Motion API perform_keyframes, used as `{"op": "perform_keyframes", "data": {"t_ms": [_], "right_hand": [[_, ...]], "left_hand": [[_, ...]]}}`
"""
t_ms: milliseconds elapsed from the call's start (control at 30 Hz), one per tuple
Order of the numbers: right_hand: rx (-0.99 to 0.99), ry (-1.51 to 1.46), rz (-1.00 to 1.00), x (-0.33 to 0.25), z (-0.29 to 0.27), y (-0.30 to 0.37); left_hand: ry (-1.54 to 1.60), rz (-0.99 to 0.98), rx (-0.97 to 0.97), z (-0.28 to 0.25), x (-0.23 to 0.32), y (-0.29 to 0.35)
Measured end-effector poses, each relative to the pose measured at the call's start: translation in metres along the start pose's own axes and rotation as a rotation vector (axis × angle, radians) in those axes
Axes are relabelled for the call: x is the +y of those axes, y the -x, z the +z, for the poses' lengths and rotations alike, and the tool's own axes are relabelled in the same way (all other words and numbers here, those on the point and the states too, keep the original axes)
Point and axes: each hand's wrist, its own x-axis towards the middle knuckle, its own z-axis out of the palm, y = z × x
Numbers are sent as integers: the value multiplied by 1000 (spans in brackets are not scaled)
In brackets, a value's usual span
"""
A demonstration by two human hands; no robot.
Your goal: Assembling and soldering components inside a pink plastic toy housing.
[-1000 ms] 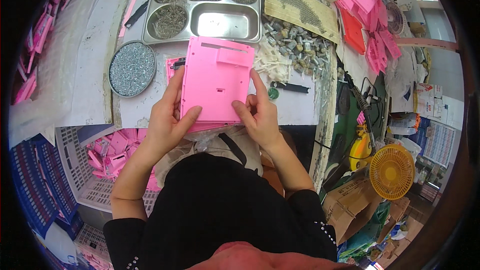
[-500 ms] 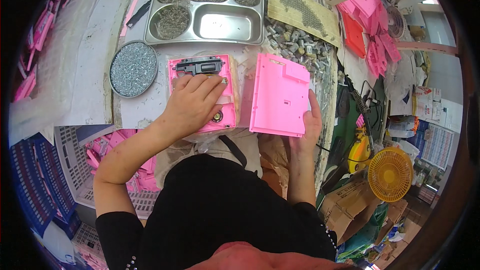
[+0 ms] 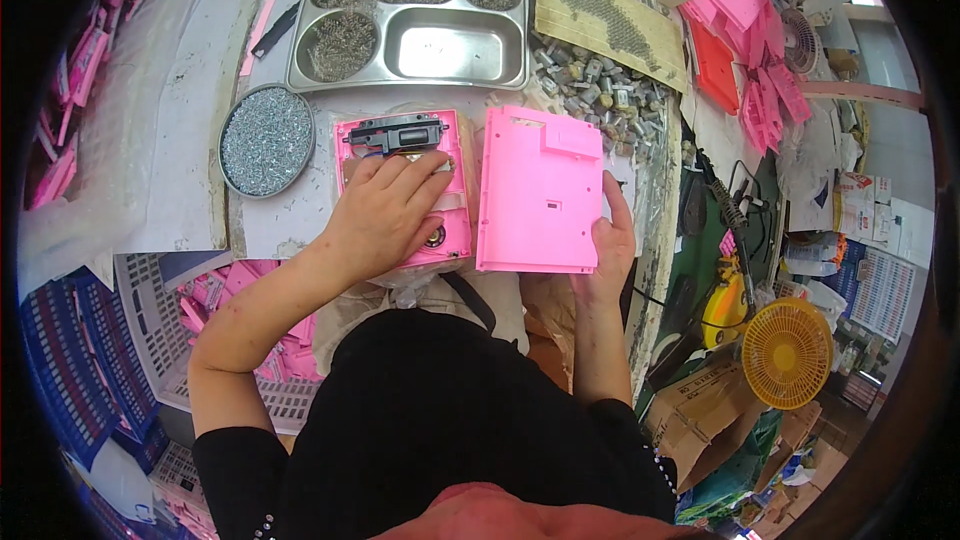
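Observation:
A shallow pink plastic casing (image 3: 458, 140) lies open side up in front of me, on a wrapped pad. A black mechanism (image 3: 398, 134) sits across its far end and a small round metal part (image 3: 436, 235) near its close end. My left hand (image 3: 385, 210) lies over the casing with fingers stretched onto the parts inside, hiding the middle. Just to the right, my right hand (image 3: 608, 245) grips a pink plastic cover (image 3: 540, 195) by its right edge. The cover is tilted, its face toward me, with its left edge close beside the casing.
Beyond stands a steel compartment tray (image 3: 410, 80) with small wiry metal pieces. A round dish of screws (image 3: 266, 140) is at left. Loose metal cylinders (image 3: 600, 90) lie at far right. A crate (image 3: 165, 340) of pink parts stands lower left, a yellow fan (image 3: 787, 353) at right.
The pink cover in my right hand has moved left, nearer the casing. My left hand stays on the casing, almost unmoved. A dark tool at the top has shifted left and up.

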Motion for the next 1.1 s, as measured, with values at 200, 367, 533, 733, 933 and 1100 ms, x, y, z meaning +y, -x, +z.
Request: {"op": "perform_keyframes", "data": {"t_ms": [200, 367, 533, 733, 933, 1100], "right_hand": [[-37, -55, 31, 10, 13, -2], [-41, -113, -8, 8, 26, -5], [-59, 61, 55, 19, 47, -4], [-319, 975, -172, 31, 70, -11], [-437, 1153, -219, 26, 85, -22], [-512, 1116, -149, 21, 86, -27]], "left_hand": [[185, -69, 8, -6, 2, -5], [240, -14, 265, -11, -5, 7], [1268, -521, 265, -18, 23, 31], [611, -549, 154, -29, 11, 45], [644, -575, 268, -18, -1, 56], [689, -611, 274, -13, 2, 65]]}}
